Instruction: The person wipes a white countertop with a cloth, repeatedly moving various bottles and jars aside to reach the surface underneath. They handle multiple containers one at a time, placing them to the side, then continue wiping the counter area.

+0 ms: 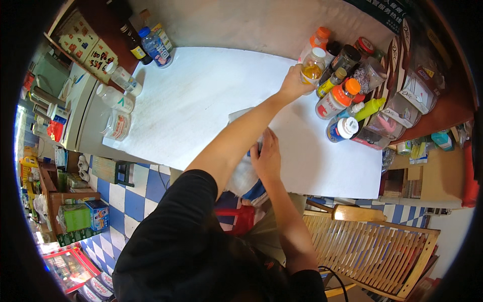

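My left hand [295,85] is stretched across to the far right of the white table, gripping a clear bottle [312,71] with a white cap and yellow contents. That bottle stands upright among other bottles. Below my left forearm, my right hand [266,156] curls over a bunched grey-white and blue cloth [243,173] at the table's near edge. Part of the cloth is hidden by my left arm and part hangs off the edge. Close to my left hand are a bottle with an orange cap [319,36] and a small yellow-labelled bottle [330,83].
A white-capped blue bottle [341,130] and an orange-capped bottle [336,100] stand on the right, beside clear display boxes [407,102]. Several bottles, including a blue-capped one [156,49], line the left side. A slatted wooden chair [369,245] is at the lower right.
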### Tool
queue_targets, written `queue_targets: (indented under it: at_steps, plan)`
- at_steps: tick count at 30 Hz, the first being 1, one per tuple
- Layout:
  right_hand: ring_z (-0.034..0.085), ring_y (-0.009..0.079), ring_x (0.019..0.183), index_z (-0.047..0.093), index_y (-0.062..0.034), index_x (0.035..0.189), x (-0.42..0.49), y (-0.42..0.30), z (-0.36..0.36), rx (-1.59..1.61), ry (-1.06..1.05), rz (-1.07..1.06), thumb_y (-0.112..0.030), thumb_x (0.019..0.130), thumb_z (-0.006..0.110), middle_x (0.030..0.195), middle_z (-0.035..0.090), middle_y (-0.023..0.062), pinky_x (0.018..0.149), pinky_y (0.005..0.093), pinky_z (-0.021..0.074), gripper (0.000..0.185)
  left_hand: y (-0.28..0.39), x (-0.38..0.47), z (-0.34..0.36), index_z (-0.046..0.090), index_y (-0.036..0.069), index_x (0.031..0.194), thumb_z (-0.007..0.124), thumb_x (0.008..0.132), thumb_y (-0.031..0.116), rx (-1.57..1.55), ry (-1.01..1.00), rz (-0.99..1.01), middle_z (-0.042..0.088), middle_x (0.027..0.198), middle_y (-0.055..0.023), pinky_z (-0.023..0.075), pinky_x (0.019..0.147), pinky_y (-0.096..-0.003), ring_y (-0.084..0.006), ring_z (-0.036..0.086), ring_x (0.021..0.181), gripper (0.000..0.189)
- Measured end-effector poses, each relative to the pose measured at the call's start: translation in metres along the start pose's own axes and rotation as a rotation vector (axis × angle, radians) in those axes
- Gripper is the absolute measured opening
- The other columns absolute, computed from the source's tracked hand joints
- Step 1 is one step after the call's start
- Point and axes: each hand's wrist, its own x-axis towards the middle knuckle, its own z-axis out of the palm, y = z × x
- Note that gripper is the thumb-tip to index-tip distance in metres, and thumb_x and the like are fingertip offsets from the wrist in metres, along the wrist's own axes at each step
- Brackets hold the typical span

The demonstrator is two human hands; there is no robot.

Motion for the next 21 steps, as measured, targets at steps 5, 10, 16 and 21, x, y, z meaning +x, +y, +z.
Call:
queue_targets:
  at_steps: [5,10,16,21]
  plan:
    - [0.051,0.0450,0.127,0.047,0.0031,0.138,0.000,-0.001,-0.004,0.010,-0.077,0.051,-0.010,0.089,0.064,0.135,0.055,0.0277,0.106,0.0499,0.0452,0.054,-0.022,0.031,0.045,0.043,0.005,0.147,0.092,0.066,0.035,0.144,0.124,0.025,0.051,0.126,-0.0248,0.0429,0.108,-0.0436,-0.0420,0.051,0.120,0.100]
    - [0.045,0.0469,0.133,0.052,-0.0023,0.137,-0.011,0.007,0.005,-0.007,-0.149,0.005,-0.021,0.088,0.069,0.142,0.050,0.0262,0.110,0.0550,0.0392,0.055,-0.063,0.049,0.052,0.028,0.002,0.152,0.093,0.065,0.029,0.273,0.215,0.196,0.044,0.130,-0.0304,0.0414,0.108,-0.0473,-0.0460,0.045,0.124,0.111]
    - [0.033,0.0461,0.145,0.051,-0.0071,0.145,0.003,-0.019,-0.007,-0.348,-0.261,-0.329,-0.042,0.091,0.066,0.156,0.039,0.0221,0.116,0.0600,0.0296,0.066,-0.031,-0.042,-0.024,0.029,-0.001,0.148,0.087,0.074,0.024,0.098,0.030,0.149,0.042,0.137,-0.0256,0.0416,0.110,-0.0461,-0.0444,0.046,0.128,0.097]
    - [0.024,0.0442,0.150,0.048,-0.0054,0.149,0.006,-0.015,0.013,-0.521,-0.352,-0.279,-0.051,0.095,0.061,0.162,0.030,0.0207,0.121,0.0578,0.0215,0.072,-0.072,-0.143,-0.222,0.049,0.003,0.132,0.078,0.086,0.020,0.484,0.176,0.296,0.054,0.123,-0.0190,0.0468,0.100,-0.0460,-0.0385,0.054,0.117,0.057]
